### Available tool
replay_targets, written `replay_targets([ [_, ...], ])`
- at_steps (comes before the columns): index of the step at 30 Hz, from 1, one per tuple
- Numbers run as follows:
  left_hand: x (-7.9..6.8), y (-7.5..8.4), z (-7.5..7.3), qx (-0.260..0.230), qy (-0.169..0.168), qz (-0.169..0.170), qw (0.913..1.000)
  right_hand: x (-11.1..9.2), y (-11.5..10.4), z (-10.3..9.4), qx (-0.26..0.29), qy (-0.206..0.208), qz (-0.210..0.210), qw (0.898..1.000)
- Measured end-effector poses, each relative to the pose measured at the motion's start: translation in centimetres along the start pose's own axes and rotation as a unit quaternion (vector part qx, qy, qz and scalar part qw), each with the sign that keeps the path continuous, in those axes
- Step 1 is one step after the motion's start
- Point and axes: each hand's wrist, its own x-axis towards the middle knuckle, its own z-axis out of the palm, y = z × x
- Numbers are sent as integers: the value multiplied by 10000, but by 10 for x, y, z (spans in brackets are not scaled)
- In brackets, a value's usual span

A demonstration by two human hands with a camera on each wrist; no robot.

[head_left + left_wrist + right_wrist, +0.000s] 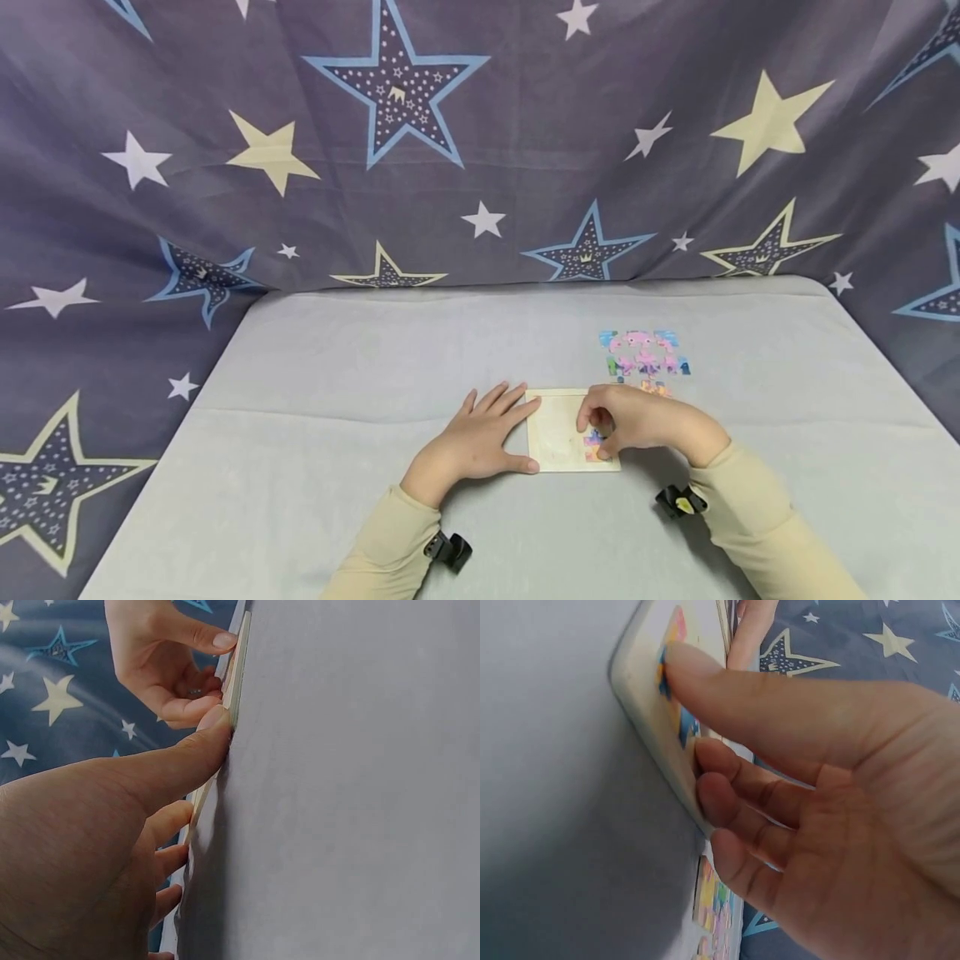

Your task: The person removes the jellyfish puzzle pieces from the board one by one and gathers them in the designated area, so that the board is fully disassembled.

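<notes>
A pale wooden puzzle tray lies on the cloth, with a few coloured jigsaw pieces in its lower right corner. My left hand rests at the tray's left side, fingers spread, the thumb at the near left corner. Over the right part of the tray is my right hand, thumb and index finger bent round a jigsaw piece. In the right wrist view the thumb touches coloured pieces beside the tray's rim; the fingers partly cover them. The left wrist view shows the tray edge-on.
Loose jigsaw pieces with pink figures lie in rows just behind the tray, partly hidden by the right hand. A light grey cloth covers the table. Behind it hangs a dark curtain with stars.
</notes>
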Motion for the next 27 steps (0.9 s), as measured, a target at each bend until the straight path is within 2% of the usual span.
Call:
replay_targets([
  [5, 0, 1, -1, -3, -4, 26, 10000, -3, -3, 3, -145, 59, 78, 9998],
  [14, -3, 1, -2, -6, -3, 64, 10000, -11, -2, 11, -122, 245, -368, 9989],
  [27, -4, 1, -2, -26, 35, 74, 10000, -19, 3, 16, 208, 446, -723, 9962],
])
